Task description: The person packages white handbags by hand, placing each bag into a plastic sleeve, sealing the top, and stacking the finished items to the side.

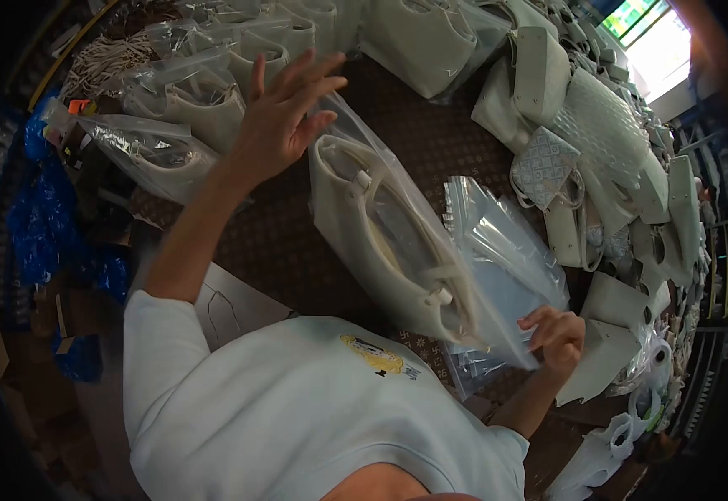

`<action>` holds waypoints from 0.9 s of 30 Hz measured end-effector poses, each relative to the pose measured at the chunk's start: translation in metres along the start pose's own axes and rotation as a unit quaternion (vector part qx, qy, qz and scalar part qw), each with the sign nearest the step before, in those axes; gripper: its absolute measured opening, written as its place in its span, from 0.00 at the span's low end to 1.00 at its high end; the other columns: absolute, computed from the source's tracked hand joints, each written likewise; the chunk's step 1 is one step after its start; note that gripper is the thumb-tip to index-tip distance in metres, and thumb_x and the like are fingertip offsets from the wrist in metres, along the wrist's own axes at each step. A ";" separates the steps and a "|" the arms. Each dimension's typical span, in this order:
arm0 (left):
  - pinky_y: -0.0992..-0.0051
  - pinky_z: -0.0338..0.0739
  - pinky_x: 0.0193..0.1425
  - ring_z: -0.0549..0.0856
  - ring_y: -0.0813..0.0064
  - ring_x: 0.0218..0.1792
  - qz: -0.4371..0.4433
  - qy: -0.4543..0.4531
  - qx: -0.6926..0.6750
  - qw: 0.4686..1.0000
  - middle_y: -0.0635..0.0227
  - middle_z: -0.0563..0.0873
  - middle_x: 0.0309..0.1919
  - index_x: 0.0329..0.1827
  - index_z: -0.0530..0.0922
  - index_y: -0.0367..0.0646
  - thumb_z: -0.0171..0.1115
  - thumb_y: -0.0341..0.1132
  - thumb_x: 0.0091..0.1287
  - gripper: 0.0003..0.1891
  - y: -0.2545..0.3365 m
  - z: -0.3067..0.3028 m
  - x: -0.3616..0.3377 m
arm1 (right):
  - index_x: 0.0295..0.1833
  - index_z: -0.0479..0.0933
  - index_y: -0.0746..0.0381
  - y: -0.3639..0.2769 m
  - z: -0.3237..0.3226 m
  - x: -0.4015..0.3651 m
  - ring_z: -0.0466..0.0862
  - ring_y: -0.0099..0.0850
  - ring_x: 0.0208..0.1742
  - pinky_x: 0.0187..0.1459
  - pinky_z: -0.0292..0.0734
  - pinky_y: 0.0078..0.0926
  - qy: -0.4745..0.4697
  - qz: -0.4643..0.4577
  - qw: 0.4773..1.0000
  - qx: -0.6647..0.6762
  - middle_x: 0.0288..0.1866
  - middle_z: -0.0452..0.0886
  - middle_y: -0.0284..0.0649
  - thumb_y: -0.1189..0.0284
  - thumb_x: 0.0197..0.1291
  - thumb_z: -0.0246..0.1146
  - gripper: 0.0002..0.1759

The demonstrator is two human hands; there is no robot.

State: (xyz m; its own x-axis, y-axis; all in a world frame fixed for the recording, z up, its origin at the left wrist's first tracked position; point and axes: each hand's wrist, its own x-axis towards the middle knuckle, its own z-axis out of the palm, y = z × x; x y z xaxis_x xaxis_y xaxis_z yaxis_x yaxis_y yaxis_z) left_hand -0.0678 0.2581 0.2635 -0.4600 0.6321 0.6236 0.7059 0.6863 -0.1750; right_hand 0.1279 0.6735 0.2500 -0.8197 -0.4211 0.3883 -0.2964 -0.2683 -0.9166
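Observation:
A cream handbag (355, 238) lies slantwise on the brown patterned table in front of me, inside a clear plastic bag (497, 321). Its handles are folded over its opening. Beyond the bag's far end, my left hand (284, 121) is raised with fingers spread, holding nothing. My right hand (558, 338) has its fingers curled at the near edge of the plastic bag and seems to pinch it; the exact contact is hard to see. Just beyond the handbag's right side lies a stack of clear zip bags (506, 242), partly under it.
Several bagged cream handbags (205, 113) stand along the far left. More cream handbags (543, 75) pile up along the right, with a patterned pouch (545, 167) and bubble wrap (602, 117). A bundle of cream straps (109, 63) and blue plastic (42, 209) are at left.

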 end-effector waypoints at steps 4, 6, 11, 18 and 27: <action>0.55 0.38 0.73 0.59 0.63 0.70 -0.274 0.138 -0.343 0.888 0.62 0.60 0.68 0.69 0.57 0.44 0.53 0.45 0.67 0.30 0.042 0.016 -0.028 | 0.60 0.67 0.67 0.124 -0.015 0.018 0.72 0.41 0.61 0.58 0.67 0.40 0.293 0.235 0.925 -0.057 0.56 0.75 0.49 0.44 0.66 0.36 0.37; 0.56 0.38 0.73 0.56 0.62 0.70 -0.289 0.140 -0.361 0.875 0.59 0.57 0.69 0.69 0.54 0.42 0.49 0.46 0.68 0.30 0.077 0.021 -0.025 | 0.66 0.62 0.61 0.212 -0.014 0.026 0.71 0.33 0.61 0.58 0.66 0.32 0.282 0.397 0.872 0.054 0.62 0.70 0.45 0.42 0.65 0.38 0.37; 0.58 0.37 0.73 0.49 0.57 0.72 -0.349 0.154 -0.398 0.834 0.52 0.50 0.70 0.70 0.46 0.37 0.40 0.48 0.70 0.33 0.107 0.041 -0.025 | 0.64 0.66 0.62 0.187 0.077 0.135 0.73 0.28 0.56 0.58 0.68 0.22 0.063 0.341 0.929 0.131 0.55 0.75 0.41 0.43 0.65 0.39 0.37; 0.56 0.35 0.72 0.43 0.51 0.73 -0.313 0.163 -0.394 0.849 0.48 0.44 0.72 0.72 0.40 0.34 0.36 0.48 0.71 0.34 0.097 0.072 -0.011 | 0.74 0.39 0.57 0.147 0.103 0.205 0.44 0.36 0.75 0.71 0.43 0.33 -0.029 0.174 0.980 0.097 0.75 0.41 0.42 0.41 0.65 0.35 0.42; 0.42 0.37 0.69 0.66 0.66 0.66 0.043 -0.048 -0.208 0.976 0.73 0.81 0.50 0.53 0.77 0.52 0.61 0.45 0.60 0.18 0.003 0.006 0.024 | 0.47 0.79 0.61 0.079 0.105 0.217 0.82 0.32 0.35 0.37 0.75 0.27 0.057 0.122 0.926 -0.354 0.35 0.82 0.41 0.66 0.53 0.64 0.16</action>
State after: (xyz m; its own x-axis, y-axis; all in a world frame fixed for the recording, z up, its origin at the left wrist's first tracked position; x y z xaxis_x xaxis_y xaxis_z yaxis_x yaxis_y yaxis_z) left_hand -0.0802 0.2771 0.2733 -0.4233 0.7263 0.5416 0.8927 0.4363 0.1126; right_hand -0.0223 0.4702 0.2715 -0.9390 -0.2893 0.1861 -0.3094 0.4742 -0.8242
